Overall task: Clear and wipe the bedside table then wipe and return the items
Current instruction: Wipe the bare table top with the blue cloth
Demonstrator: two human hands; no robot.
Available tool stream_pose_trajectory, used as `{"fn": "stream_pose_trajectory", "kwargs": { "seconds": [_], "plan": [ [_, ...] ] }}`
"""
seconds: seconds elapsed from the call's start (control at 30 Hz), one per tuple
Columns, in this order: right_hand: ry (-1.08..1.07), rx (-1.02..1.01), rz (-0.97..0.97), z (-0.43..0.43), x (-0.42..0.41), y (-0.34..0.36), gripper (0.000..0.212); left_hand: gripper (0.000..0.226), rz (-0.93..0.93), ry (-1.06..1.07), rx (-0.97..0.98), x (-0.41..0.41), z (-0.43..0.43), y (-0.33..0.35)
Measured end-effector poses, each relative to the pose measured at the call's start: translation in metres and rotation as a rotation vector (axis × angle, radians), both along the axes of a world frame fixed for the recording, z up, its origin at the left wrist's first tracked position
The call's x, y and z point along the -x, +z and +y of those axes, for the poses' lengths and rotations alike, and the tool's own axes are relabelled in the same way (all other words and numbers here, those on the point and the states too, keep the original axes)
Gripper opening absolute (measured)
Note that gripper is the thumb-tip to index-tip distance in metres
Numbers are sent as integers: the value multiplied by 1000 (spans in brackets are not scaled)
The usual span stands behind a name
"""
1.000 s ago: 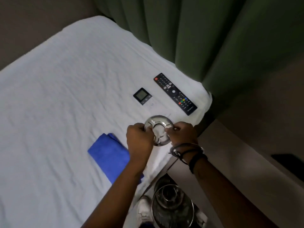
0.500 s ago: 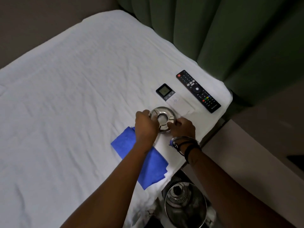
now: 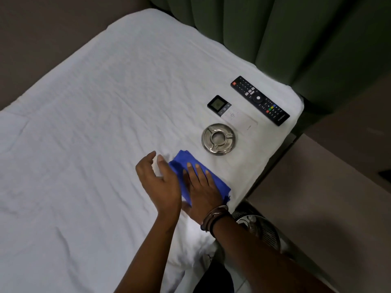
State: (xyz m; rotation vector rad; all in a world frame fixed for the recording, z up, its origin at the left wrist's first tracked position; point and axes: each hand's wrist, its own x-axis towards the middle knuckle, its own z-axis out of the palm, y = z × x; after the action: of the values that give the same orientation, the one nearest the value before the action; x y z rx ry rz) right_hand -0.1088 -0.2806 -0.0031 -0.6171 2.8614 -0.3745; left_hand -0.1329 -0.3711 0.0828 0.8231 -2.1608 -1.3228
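I take the bed [image 3: 95,123] to be serving as a holding place: its white sheet spreads out ahead and to the left of my hands, rumpled into shallow creases, and the cleared things lie on its near corner so the bench [image 3: 330,187] to the right of my right wrist can be wiped. That bench shows only as a plain pale-brown top, dim, running off past my right forearm. Beyond the bed's far corner hang dark green curtains [image 3: 296,39], and a brown wall closes the far left. Under my right wrist, on the floor, a round wire-grilled fan [image 3: 260,229] shows. My right hand [image 3: 203,187] lies flat, fingers spread, pressed on the folded blue cloth [image 3: 182,161], likely to gather it for wiping. My left hand [image 3: 158,182] hovers open just left of it, thumb out, holding nothing. Ahead of my right fingertips sits the round steel ashtray [image 3: 218,138], untouched; farther ahead the white air-conditioner remote [image 3: 231,112] and, right of that, the black TV remote [image 3: 259,100], lined up, I judge, for wiping in turn.
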Motion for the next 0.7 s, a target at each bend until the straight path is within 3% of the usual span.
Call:
{"fn": "stream_pose_trajectory", "kwargs": {
  "seconds": [0.2, 0.27, 0.33, 0.5, 0.57, 0.7],
  "plan": [
    [-66, 151, -92, -6, 5, -14, 70, 32, 45, -227, 86, -1, 23, 12],
    [-152, 430, -223, 4, 10, 1, 49, 33, 53, -253, 95, -4, 37, 14],
    [-384, 818, -435, 31, 8, 24, 36, 33, 85, -301, 96, -9, 62, 14],
    [-809, 1342, -490, 147, -35, 57, 25, 35, 137, -489, 121, -19, 145, 8],
    [-971, 1363, -385, 207, -64, 57, 29, 40, 79, -581, 148, -23, 184, 0],
    [-1255, 1168, -173, 321, -138, 37, 41, 47, -59, -862, 243, -38, 251, -40]
  ]
}}
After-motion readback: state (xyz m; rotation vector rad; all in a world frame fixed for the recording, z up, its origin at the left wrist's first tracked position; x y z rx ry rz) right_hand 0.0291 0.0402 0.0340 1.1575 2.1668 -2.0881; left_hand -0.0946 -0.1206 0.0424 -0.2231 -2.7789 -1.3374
